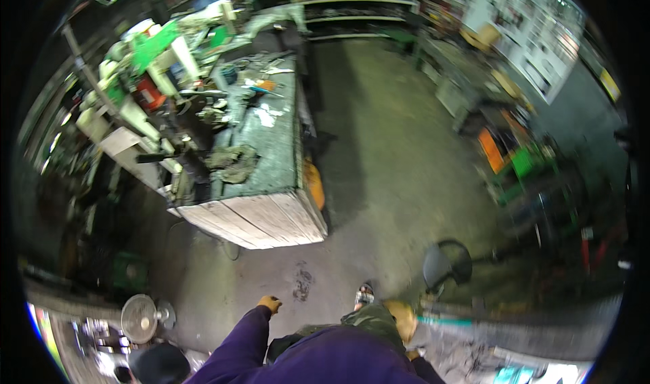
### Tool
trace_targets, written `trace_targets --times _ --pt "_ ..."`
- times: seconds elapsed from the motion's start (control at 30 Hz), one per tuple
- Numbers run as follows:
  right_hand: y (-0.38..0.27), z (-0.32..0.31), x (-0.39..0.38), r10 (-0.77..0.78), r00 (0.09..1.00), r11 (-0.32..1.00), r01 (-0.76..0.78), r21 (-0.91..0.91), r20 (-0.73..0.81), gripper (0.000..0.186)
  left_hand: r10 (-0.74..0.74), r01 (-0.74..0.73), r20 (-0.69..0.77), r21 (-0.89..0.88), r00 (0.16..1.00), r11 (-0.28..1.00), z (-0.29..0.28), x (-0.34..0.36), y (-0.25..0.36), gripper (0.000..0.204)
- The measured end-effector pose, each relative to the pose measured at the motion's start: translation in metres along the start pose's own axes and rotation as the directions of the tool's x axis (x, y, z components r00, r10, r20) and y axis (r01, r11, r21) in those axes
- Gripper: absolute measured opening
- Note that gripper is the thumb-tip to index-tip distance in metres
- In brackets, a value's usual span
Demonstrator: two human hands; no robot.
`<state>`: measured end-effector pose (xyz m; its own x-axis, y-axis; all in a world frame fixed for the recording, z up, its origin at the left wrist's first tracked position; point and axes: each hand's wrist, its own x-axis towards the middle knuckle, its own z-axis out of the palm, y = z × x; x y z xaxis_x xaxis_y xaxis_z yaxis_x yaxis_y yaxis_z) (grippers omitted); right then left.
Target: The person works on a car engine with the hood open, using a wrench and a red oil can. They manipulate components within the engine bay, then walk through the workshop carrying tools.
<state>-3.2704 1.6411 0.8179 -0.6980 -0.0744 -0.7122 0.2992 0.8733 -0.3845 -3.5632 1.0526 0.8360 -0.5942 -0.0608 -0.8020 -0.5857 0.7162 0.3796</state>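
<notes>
My left hand (271, 305) hangs out in front of my body at the end of a purple sleeve, above the floor. Its fingers look loosely curled in, and no object shows in them. Close to my right hip, a small part of my right hand (412, 354) shows beside the purple sleeve. My body covers most of it, so its fingers and anything in them are hidden. A round tan object (403, 320) is next to my right leg. One shoe (364, 293) shows on the floor below me.
Ahead to the left stands a workbench (254, 219) with a vise (193, 164), a rag (233, 162) and clutter. Shelves (359, 18) line the back. Another bench (447, 89) and a tool board (531, 35) are at right. Fans (139, 318) (445, 265) stand on both sides.
</notes>
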Motion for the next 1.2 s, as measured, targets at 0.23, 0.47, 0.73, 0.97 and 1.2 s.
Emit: trace_targets --times 0.23,0.47,0.73,0.97,1.2 --pt "0.091 -0.173 0.152 0.084 0.996 0.975 -0.074 -0.208 0.038 0.033 0.388 -0.342 -0.239 0.211 0.89 0.916 -0.048 0.037 0.204 0.041" --pt "0.148 -0.381 0.325 -0.041 0.999 0.852 0.026 -0.522 -0.018 0.033 0.625 -0.623 0.017 -0.05 0.781 0.78 -0.084 0.051 0.444 0.047" --pt "-0.035 -0.629 0.406 0.351 0.935 0.768 -0.253 0.589 -0.056 0.015 0.579 -0.57 -0.153 0.102 0.801 0.815 -0.171 0.108 0.567 0.048" --pt "-0.172 -0.733 0.543 0.155 0.974 0.97 -0.181 0.163 0.163 0.023 0.34 -0.496 -0.493 -0.229 0.801 0.837 -0.232 0.126 0.581 0.048" --pt "-0.309 -0.858 0.728 0.095 0.942 0.933 0.029 -0.359 0.322 0.033 -0.114 -0.359 -0.659 -0.537 0.743 0.763 -0.213 0.098 0.6 0.044"
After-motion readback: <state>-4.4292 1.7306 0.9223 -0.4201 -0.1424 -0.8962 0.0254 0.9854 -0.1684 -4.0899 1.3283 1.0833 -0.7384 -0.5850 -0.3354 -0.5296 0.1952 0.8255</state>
